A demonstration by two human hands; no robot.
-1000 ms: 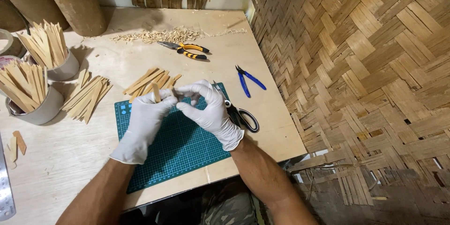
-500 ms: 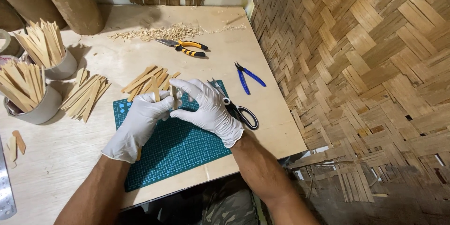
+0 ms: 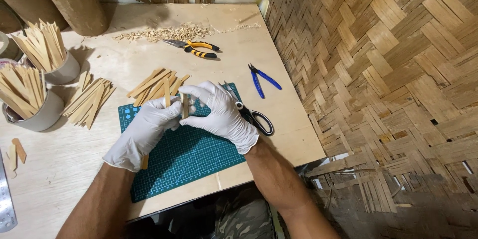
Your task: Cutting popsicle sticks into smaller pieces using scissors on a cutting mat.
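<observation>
Both gloved hands pinch one thin bamboo stick [image 3: 184,105] upright, just above the green mat [image 3: 189,154]: the left hand [image 3: 144,132] and the right hand [image 3: 216,112] meet at it. Squeezing hard could snap it. Scissors [image 3: 251,115] lie right beside the right hand and could poke it. Loose sticks [image 3: 154,85] crowd the mat's top edge.

Matt pale wood worktop [image 3: 149,64], rubbery matt green mat [image 3: 189,154], smooth white latex gloves on hands [image 3: 219,112], raw bamboo sticks [image 3: 157,87], rough woven bamboo wall [image 3: 378,69], cardboard tubes [image 3: 74,2].
</observation>
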